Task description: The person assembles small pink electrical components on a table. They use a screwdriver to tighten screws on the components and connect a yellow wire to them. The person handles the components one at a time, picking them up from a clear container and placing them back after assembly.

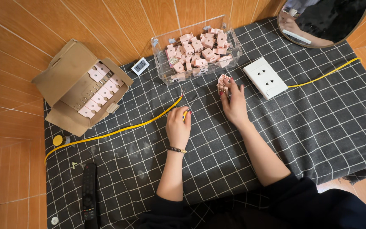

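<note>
My right hand (pixel 234 104) holds a small pink plug-like part (pixel 223 80) by the fingertips, just in front of a clear plastic box (pixel 162 70) filled with several similar pink parts (pixel 200 53). My left hand (pixel 178 125) rests on the checked cloth and grips a yellow-handled screwdriver (pixel 187 111), its thin shaft pointing up and to the right. The two hands are a short way apart.
An open cardboard box (pixel 64 72) at the left holds a row of pink parts (pixel 100 91). A white socket plate (pixel 265 77) with a yellow cable (pixel 323 75), a small digital clock (pixel 140 66), a round mirror (pixel 323 21), a black remote (pixel 89 195) and a yellow-capped bottle (pixel 60 140) lie around.
</note>
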